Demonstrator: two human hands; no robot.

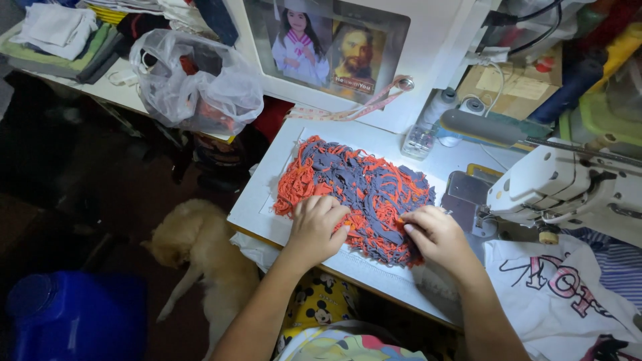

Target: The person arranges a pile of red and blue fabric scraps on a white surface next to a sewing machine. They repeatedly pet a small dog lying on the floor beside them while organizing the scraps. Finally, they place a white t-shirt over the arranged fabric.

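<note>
Flat mat of fabric strips [358,190], orange and grey-blue, tangled and layered into a rough rectangle. Lying on the white sewing table [257,207], long side running from upper left to lower right. Loose orange strands fraying out along the left and top edges. Denser grey-blue through the middle. Lower edge pressed under 2 hands, right end just beside the sewing machine's metal plate [465,194].

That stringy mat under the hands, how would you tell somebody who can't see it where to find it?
Start at the white sewing machine on the right, then look just left along the white table. There lies the shaggy rectangular mat of tangled orange and grey fabric strips, with the left hand and right hand resting on its near edge. Nothing else on that table is stringy or two-coloured.
</note>
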